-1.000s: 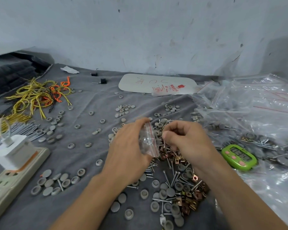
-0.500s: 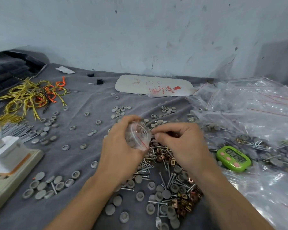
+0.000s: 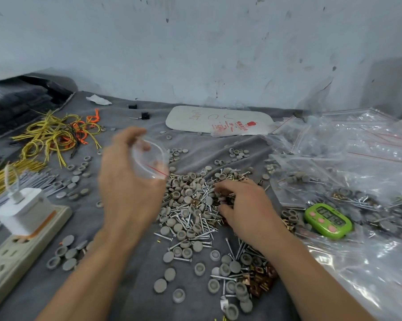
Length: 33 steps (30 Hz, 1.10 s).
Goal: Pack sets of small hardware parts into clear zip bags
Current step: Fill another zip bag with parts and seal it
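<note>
My left hand (image 3: 126, 181) holds a small clear zip bag (image 3: 149, 159) with a red seal line, its mouth spread open, raised above the grey cloth. My right hand (image 3: 244, 205) is down on the central pile of hardware (image 3: 190, 205), made of silver screws, grey round caps and brass clips, with its fingers curled into the parts. Whether those fingers pinch any part is hidden. More caps, screws and brass clips (image 3: 260, 281) lie nearer to me.
Filled clear zip bags (image 3: 357, 170) are heaped on the right, with a green timer (image 3: 328, 221) on them. A power strip with a white charger (image 3: 21, 212) sits at the left, yellow and orange wires (image 3: 56, 135) behind it, and a white pack of bags (image 3: 218, 121) by the wall.
The hands have separated. My left hand lifted the bag up and left with its mouth spread open; my right hand let go of the bag and dropped onto the parts pile.
</note>
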Each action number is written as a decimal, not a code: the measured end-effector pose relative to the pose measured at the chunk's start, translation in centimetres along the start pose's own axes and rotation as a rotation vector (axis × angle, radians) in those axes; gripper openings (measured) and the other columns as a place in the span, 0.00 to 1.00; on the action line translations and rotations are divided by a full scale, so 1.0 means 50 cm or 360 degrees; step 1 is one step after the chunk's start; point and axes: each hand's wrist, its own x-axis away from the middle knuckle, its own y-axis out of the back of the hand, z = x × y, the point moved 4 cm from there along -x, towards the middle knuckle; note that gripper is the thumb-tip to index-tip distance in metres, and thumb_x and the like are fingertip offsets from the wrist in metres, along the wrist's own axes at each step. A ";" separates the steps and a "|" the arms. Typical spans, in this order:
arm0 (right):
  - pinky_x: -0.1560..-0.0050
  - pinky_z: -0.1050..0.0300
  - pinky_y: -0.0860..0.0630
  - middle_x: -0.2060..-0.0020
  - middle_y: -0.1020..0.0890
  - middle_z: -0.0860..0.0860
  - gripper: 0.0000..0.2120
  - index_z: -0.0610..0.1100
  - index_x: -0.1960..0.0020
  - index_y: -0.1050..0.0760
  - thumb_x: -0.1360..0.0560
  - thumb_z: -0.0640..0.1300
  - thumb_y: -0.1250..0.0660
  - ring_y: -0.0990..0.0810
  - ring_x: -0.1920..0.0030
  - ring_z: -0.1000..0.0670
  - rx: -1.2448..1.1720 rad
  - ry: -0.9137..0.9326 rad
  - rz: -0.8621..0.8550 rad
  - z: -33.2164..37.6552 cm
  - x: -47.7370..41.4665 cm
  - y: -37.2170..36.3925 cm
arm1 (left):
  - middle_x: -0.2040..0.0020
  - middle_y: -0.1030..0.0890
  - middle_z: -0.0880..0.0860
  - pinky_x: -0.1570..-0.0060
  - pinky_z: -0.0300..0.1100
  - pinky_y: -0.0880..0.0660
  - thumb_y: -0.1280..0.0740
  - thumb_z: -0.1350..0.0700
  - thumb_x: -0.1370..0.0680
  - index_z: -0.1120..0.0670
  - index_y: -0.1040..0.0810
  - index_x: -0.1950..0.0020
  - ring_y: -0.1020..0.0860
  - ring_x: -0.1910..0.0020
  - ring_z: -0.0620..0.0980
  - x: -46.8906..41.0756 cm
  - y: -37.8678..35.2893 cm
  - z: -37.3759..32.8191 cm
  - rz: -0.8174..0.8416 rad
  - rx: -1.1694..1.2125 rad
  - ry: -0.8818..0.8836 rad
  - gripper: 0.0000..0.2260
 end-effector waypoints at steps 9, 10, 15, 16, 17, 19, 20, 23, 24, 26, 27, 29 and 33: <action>0.39 0.50 0.32 0.55 0.23 0.59 0.07 0.56 0.51 0.27 0.21 0.43 0.35 0.28 0.48 0.51 0.0235 0.0132 0.0058 0.006 0.005 0.008 | 0.53 0.31 0.34 0.49 0.37 0.33 0.27 0.59 0.30 0.40 0.28 0.31 0.30 0.52 0.40 0.093 -0.120 0.024 0.0996 -0.0219 -0.0037 0.30; 0.38 0.51 0.33 0.54 0.22 0.60 0.07 0.56 0.51 0.26 0.21 0.43 0.35 0.28 0.48 0.52 0.0226 0.0128 0.0060 0.004 0.004 0.008 | 0.54 0.31 0.34 0.52 0.35 0.35 0.27 0.59 0.31 0.40 0.28 0.31 0.30 0.54 0.39 0.094 -0.121 0.028 0.1001 -0.0202 -0.0011 0.30; 0.55 0.68 0.29 0.63 0.23 0.66 0.09 0.56 0.58 0.18 0.24 0.42 0.27 0.24 0.66 0.64 0.0030 0.0046 -0.0002 -0.009 0.003 0.015 | 0.53 0.28 0.36 0.56 0.27 0.36 0.25 0.58 0.32 0.36 0.30 0.33 0.30 0.52 0.32 0.095 -0.123 0.036 0.0998 -0.0170 0.0037 0.33; 0.60 0.70 0.28 0.62 0.21 0.65 0.09 0.57 0.59 0.18 0.25 0.43 0.26 0.23 0.68 0.66 -0.0029 0.0006 -0.0031 -0.015 0.002 0.017 | 0.53 0.27 0.37 0.56 0.27 0.36 0.25 0.58 0.32 0.36 0.30 0.33 0.29 0.52 0.34 0.095 -0.122 0.037 0.0997 -0.0166 0.0044 0.32; 0.64 0.71 0.28 0.61 0.20 0.65 0.09 0.57 0.59 0.18 0.25 0.44 0.26 0.23 0.68 0.66 -0.0080 -0.0040 -0.0064 -0.020 0.000 0.021 | 0.52 0.27 0.37 0.56 0.27 0.36 0.25 0.58 0.32 0.35 0.30 0.33 0.28 0.52 0.37 0.094 -0.121 0.038 0.0995 -0.0161 0.0053 0.32; 0.67 0.73 0.29 0.62 0.18 0.64 0.07 0.57 0.57 0.17 0.24 0.45 0.26 0.20 0.66 0.64 -0.0185 -0.0118 -0.0159 -0.029 -0.004 0.029 | 0.51 0.27 0.36 0.55 0.26 0.36 0.24 0.57 0.31 0.35 0.31 0.34 0.28 0.50 0.39 0.093 -0.119 0.038 0.0998 -0.0158 0.0066 0.31; 0.68 0.73 0.28 0.63 0.17 0.63 0.07 0.57 0.56 0.17 0.23 0.45 0.27 0.19 0.65 0.63 -0.0257 -0.0143 -0.0213 -0.032 -0.006 0.033 | 0.51 0.27 0.35 0.55 0.26 0.36 0.24 0.56 0.30 0.34 0.31 0.34 0.28 0.49 0.40 0.092 -0.117 0.038 0.0996 -0.0153 0.0068 0.31; 0.69 0.68 0.28 0.65 0.16 0.60 0.06 0.54 0.55 0.17 0.22 0.44 0.28 0.19 0.66 0.60 -0.0452 -0.0180 -0.0344 -0.040 -0.009 0.043 | 0.48 0.25 0.37 0.53 0.26 0.37 0.24 0.56 0.32 0.33 0.32 0.33 0.30 0.48 0.39 0.090 -0.113 0.036 0.0987 -0.0109 0.0074 0.34; 0.69 0.68 0.30 0.66 0.17 0.58 0.06 0.54 0.55 0.18 0.21 0.44 0.29 0.20 0.67 0.59 -0.0506 -0.0184 -0.0365 -0.042 -0.009 0.044 | 0.47 0.24 0.37 0.53 0.26 0.36 0.24 0.56 0.32 0.32 0.33 0.33 0.29 0.47 0.39 0.089 -0.112 0.035 0.0989 -0.0102 0.0070 0.34; 0.68 0.66 0.29 0.67 0.17 0.56 0.07 0.54 0.55 0.19 0.21 0.42 0.29 0.20 0.68 0.58 -0.0581 -0.0180 -0.0355 -0.044 -0.009 0.044 | 0.47 0.24 0.38 0.53 0.28 0.34 0.24 0.56 0.33 0.31 0.35 0.32 0.28 0.46 0.40 0.089 -0.111 0.031 0.0997 -0.0077 0.0067 0.36; 0.68 0.66 0.28 0.66 0.16 0.57 0.08 0.55 0.54 0.18 0.21 0.42 0.29 0.19 0.68 0.57 -0.0588 -0.0159 -0.0330 -0.042 -0.008 0.045 | 0.48 0.25 0.37 0.52 0.31 0.32 0.24 0.55 0.33 0.31 0.36 0.31 0.27 0.46 0.41 0.090 -0.110 0.028 0.1005 -0.0053 0.0076 0.38; 0.65 0.71 0.25 0.67 0.15 0.60 0.10 0.57 0.53 0.17 0.22 0.40 0.27 0.17 0.66 0.61 -0.0595 -0.0092 -0.0251 -0.032 -0.004 0.043 | 0.47 0.26 0.37 0.51 0.38 0.27 0.22 0.53 0.34 0.31 0.39 0.28 0.25 0.47 0.42 0.091 -0.109 0.021 0.1033 -0.0012 0.0086 0.42; 0.61 0.67 0.20 0.66 0.14 0.60 0.08 0.54 0.52 0.14 0.26 0.41 0.23 0.15 0.65 0.59 -0.0722 -0.0052 -0.0120 -0.008 0.000 0.030 | 0.44 0.27 0.36 0.51 0.26 0.34 0.21 0.47 0.36 0.35 0.38 0.26 0.29 0.46 0.35 0.093 -0.111 0.011 0.1098 0.0029 -0.0030 0.43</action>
